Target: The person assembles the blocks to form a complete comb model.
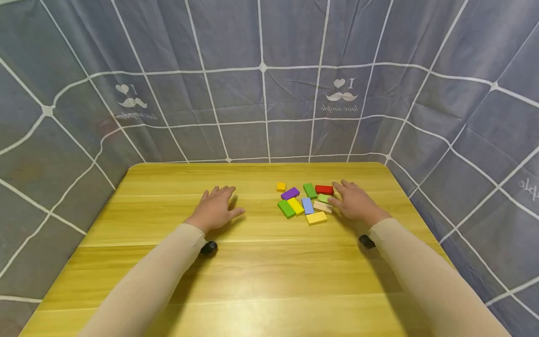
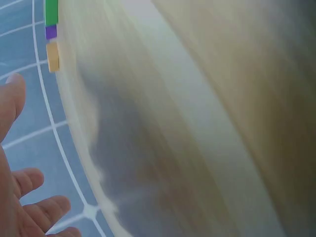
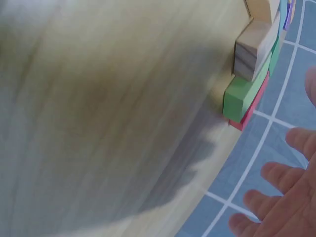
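Several small coloured wooden blocks lie loosely grouped right of the table's middle. My right hand point(image 1: 357, 202) hovers at their right side with fingers spread and nothing held; its thumb overlaps the light green block point(image 1: 323, 198) in the head view. Close by its fingertips are a red block point(image 1: 324, 190) and a plain wood block point(image 1: 322, 208). A blue block point(image 1: 308, 206), a pale yellow block point(image 1: 316, 218), a yellow block point(image 1: 296, 206) and a purple block point(image 1: 290, 194) complete the middle. To the left, apart from the blocks, my left hand point(image 1: 212, 209) is empty, fingers extended over the table.
An orange block point(image 1: 280, 187) lies at the group's back left, a green block point(image 1: 286, 209) at its front left, another green block point(image 1: 309, 191) behind. The wooden table point(image 1: 269, 281) ends at a grey curtain point(image 1: 236, 98) with white lines, which surrounds its back and sides.
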